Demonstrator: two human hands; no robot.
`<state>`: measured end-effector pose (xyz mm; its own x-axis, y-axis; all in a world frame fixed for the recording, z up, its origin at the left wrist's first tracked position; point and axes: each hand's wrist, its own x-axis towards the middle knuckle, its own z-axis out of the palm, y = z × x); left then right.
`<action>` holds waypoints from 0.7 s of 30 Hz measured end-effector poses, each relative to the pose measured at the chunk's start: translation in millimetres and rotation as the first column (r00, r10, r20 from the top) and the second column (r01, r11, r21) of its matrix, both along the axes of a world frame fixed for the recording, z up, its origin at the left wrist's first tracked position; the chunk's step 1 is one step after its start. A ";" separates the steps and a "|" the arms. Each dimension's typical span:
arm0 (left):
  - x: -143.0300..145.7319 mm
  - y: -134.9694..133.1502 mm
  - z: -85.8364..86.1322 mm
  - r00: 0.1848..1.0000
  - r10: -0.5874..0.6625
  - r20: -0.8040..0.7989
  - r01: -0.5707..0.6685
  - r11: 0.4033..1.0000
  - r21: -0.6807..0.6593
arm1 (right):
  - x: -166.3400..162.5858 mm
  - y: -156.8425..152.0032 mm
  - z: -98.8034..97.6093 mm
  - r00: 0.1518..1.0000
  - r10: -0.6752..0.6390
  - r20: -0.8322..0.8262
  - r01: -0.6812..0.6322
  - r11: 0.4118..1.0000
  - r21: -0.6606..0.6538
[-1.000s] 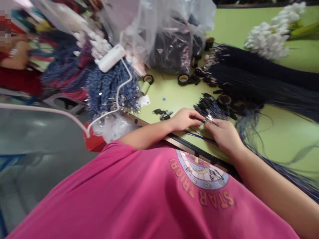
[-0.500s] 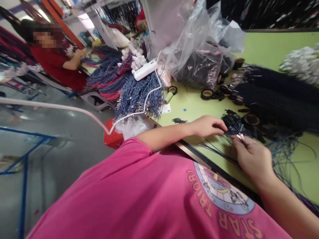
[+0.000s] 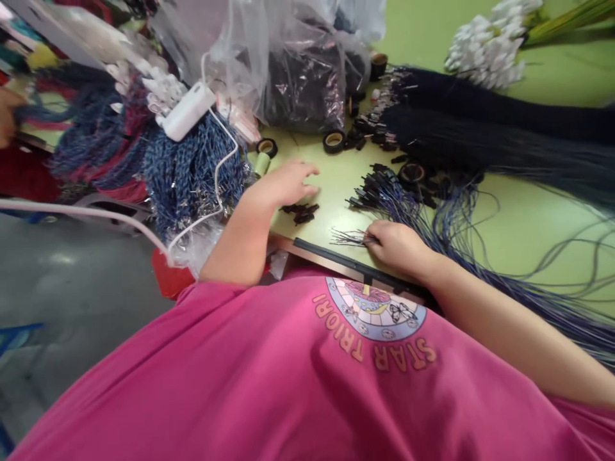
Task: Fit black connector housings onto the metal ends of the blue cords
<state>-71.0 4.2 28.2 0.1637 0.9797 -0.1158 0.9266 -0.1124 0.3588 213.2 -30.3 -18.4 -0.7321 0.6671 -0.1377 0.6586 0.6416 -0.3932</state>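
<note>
My right hand [image 3: 396, 246] is closed around a bunch of thin dark wires [image 3: 348, 237], whose loose ends fan out to the left over the table edge. My left hand [image 3: 293, 182] hovers with fingers apart just above a small pile of short black pieces [image 3: 300, 212]; it holds nothing that I can see. Beyond my right hand lies a bundle of blue-black wires with black connectors [image 3: 377, 186] on their ends. Its wires trail off to the right, under and past my forearm.
Rolls of black tape [image 3: 334, 141] lie near a clear plastic bag [image 3: 305, 83] with dark contents. Blue twisted cables [image 3: 187, 173] hang at the left under a white power strip [image 3: 189, 110]. A thick dark wire bundle [image 3: 480, 128] and white connectors [image 3: 490, 48] lie at the right.
The view has swung right. My left hand has moved away from the connector bundle to the black pieces. My right hand has left the bundle and now grips loose wires near the table edge.
</note>
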 end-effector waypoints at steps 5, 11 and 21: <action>-3.7 -55.9 -23.6 0.993 0.021 -0.114 -0.022 1.000 -0.005 | 3.7 2.0 -1.8 0.994 -0.022 -0.109 0.015 0.998 -0.065; 13.1 -77.3 -57.2 0.994 0.059 -0.088 -0.039 0.977 0.210 | 0.5 -1.7 -2.2 0.983 -0.074 -0.169 0.069 0.997 -0.038; 21.9 -60.2 -51.4 0.940 0.150 0.307 -0.214 0.959 0.186 | 1.2 2.2 10.2 0.959 -0.162 -0.235 0.097 0.960 -0.264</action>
<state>-49.1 -56.0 -23.2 -0.0249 0.9919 0.1244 0.7990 -0.0551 0.5988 214.5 -28.1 -8.2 -0.6740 0.7266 -0.1335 0.5883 0.4185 -0.6919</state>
